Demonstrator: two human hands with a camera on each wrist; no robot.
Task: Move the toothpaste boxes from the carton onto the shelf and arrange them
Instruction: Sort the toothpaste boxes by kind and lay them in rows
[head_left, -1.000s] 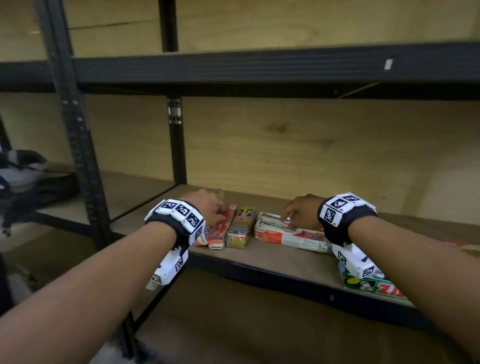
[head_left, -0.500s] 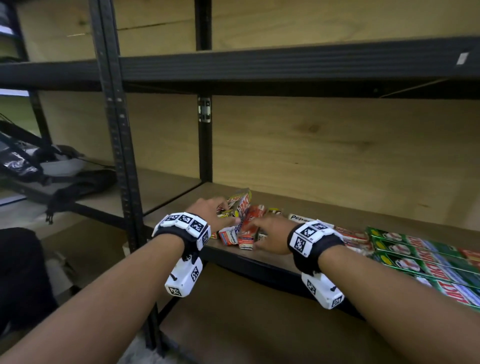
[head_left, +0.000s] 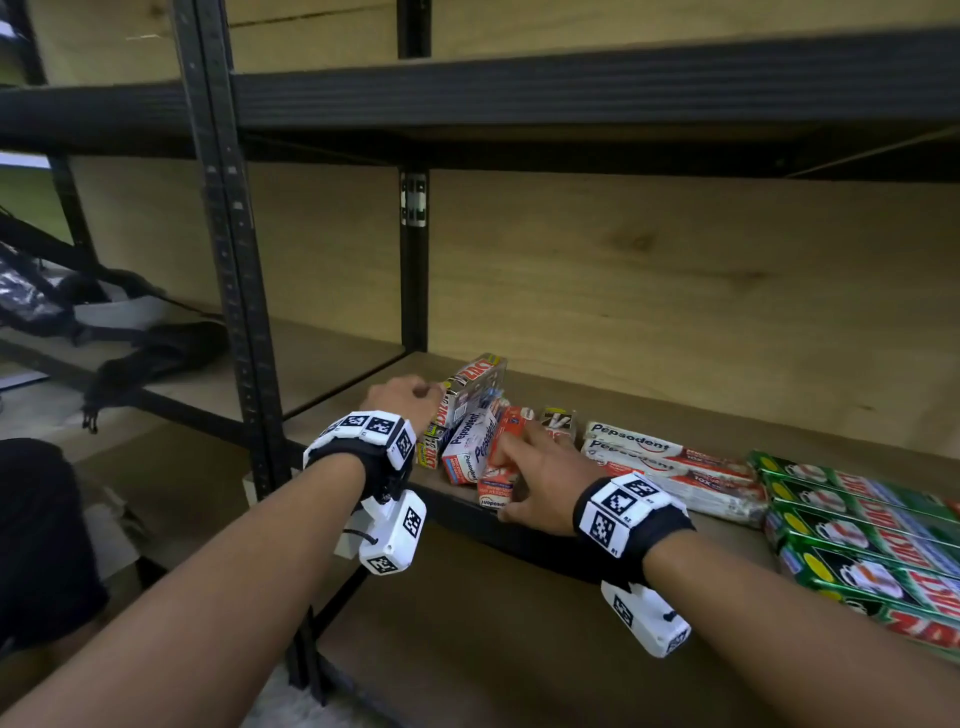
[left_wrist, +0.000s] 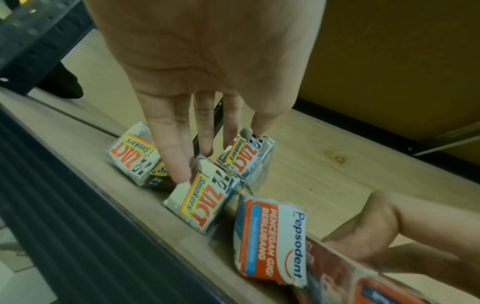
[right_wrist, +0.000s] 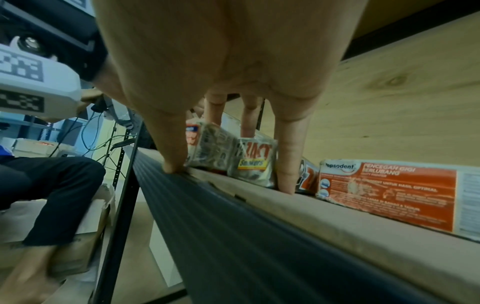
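- Red-and-white Pepsodent boxes (head_left: 480, 449) and silver ZACT boxes (left_wrist: 205, 197) are now bunched at the left end of the shelf (head_left: 675, 410), low centre of the head view; a second ago the same small boxes lay flatter and more apart, and the right hand was on the long Pepsodent packs (head_left: 670, 460) further right
- right hand (head_left: 540, 470) has come across to the cluster; its fingers lie fairly straight over the red box, thumb at the shelf's front lip; pressing, not clasping, as far as I can tell
- left hand (head_left: 402, 397) sits at the upper left of the cluster; in its wrist view the fingers (left_wrist: 171, 148) are extended, tips down among three ZACT boxes, grasping nothing
- I'd say the job has passed from unloading to tidying; the carton is not clearly in view
- small boxes run long axis front to back, ends toward the shelf edge; one ZACT box (head_left: 475, 387) is tilted up against the others; long Pepsodent packs and green boxes (head_left: 852, 514) lie flat, long axis left to right
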